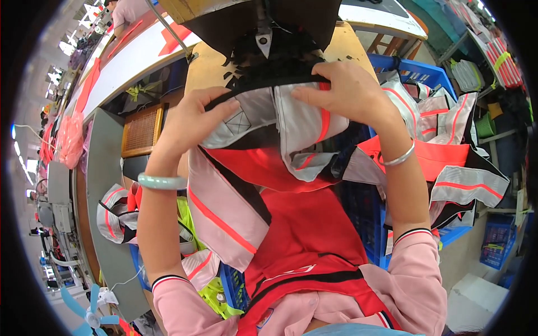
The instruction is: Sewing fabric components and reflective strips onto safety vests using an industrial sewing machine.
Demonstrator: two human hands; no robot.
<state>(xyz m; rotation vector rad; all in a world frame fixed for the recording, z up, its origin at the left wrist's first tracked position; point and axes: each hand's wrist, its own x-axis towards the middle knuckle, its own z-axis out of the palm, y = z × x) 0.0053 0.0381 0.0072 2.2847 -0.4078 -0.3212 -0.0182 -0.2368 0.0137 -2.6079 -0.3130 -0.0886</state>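
**Past one pale blue edge (pixel 364 329) and one red apron (pixel 305 224), two hands on one garment**

I had one grey garment (pixel 305 123) with orange-red stripes up in front of me, above my lap, at the near end of a wooden table (pixel 353 50). Both my grips were narrow, closed on its black upper edge: my left hand (pixel 193 117) pinched the left end between thumb and fingers, and my right hand (pixel 353 92) pinched it farther right, thumb on the near face. Between them showed one stitched box with crossing lines. I wore two bangles, one pale green (pixel 162 181) on the left wrist, one silver (pixel 400 155) on the right.

Just beyond the edge hung one machine head (pixel 263 39) with a single pointed metal tip, black scraps (pixel 291 60) scattered beneath it.

Two heaps of similar striped pieces flanked me, the right heap (pixel 431 154) larger than the left heap (pixel 115 215); their layers overlapped too much to count. One blue crate (pixel 230 285) stood at lower left, another blue crate (pixel 499 241) at far right. Farther out were one pale blue fan (pixel 92 318), one green basket (pixel 485 126) and one co-worker (pixel 131 12).
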